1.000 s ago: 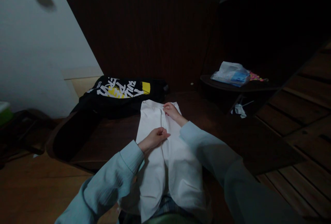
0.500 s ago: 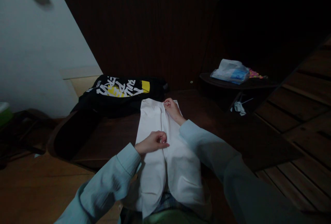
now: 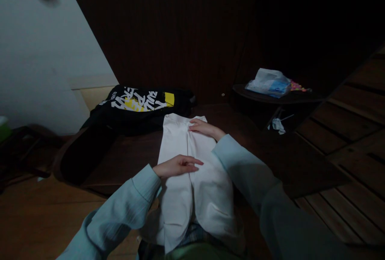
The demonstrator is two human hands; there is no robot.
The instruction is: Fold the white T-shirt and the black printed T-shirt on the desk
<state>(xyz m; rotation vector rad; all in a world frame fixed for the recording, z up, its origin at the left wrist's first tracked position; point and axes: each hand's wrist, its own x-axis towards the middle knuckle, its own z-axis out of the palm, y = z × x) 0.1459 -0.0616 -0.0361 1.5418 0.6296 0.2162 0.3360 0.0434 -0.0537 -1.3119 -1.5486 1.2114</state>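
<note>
While both hands work over the cloth, white trousers (image 3: 174,146) lie lengthwise on a dark wooden bench (image 3: 132,162), long axis running straight out from the wearer, waistband at the far end, legs toward the lap. Right hand (image 3: 207,127) spread on the front just below the waistband, fingers extended; left hand (image 3: 179,166) open over the legs, thumb parted, contact unclear. Black printed garment (image 3: 140,113) beyond, to the left. Dark wood panel (image 3: 168,31) behind; tissue packet (image 3: 268,83) on a corner shelf (image 3: 306,99), right. Pale wall (image 3: 39,59) left; brown floor (image 3: 60,216) below. Light dim.
</note>
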